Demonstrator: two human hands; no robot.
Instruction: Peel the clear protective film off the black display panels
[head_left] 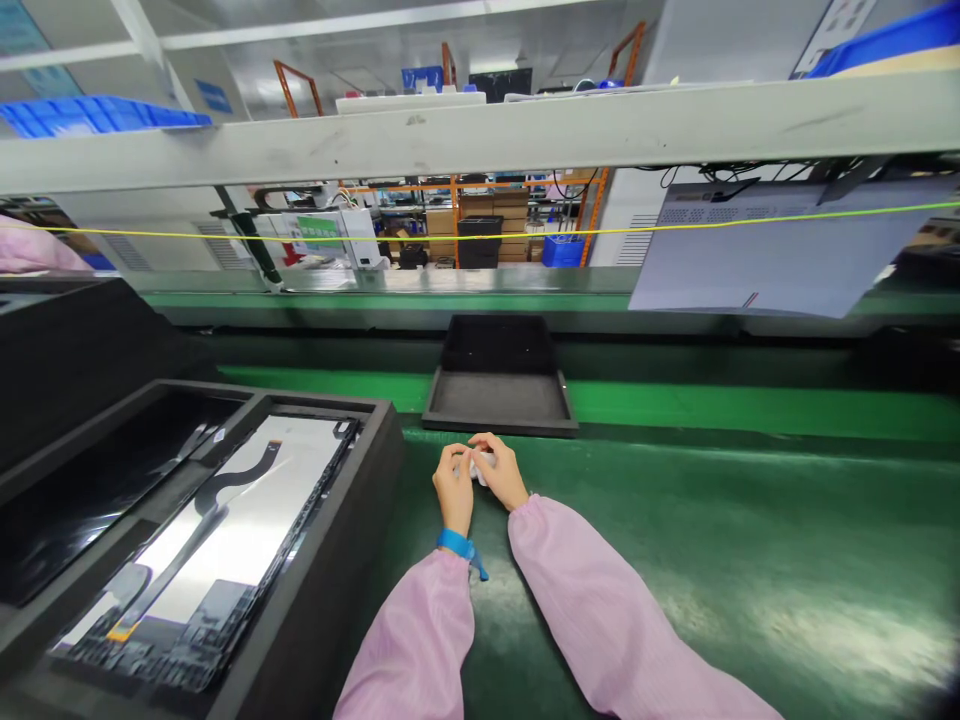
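"What's cut off?"
"The black case (341, 555), at the far left edge. Next, the left hand (453, 495) pinches a small white item (481, 474)."
"Pointing which way?"
"Can't tell — fingers cover most of it, long axis included. It's just in front of the black tray (501, 400), between that hand and the right hand (505, 474), whose fingers curl narrowly against it."

- Brightly and fairly evenly lit, seemingly from overhead.
- Glaring in pale patches on the green tabletop (675, 560), right and near.
- Bright with reflection on the silvery panel (240, 545), left; streaked white on the dark glossy panel (105, 480) beside.
- Shaded along the foam tray's (345, 550) right wall.
- Stretched toward the edges; darkened at the near right corner.
- Softly blurred among the far racks (455, 205).
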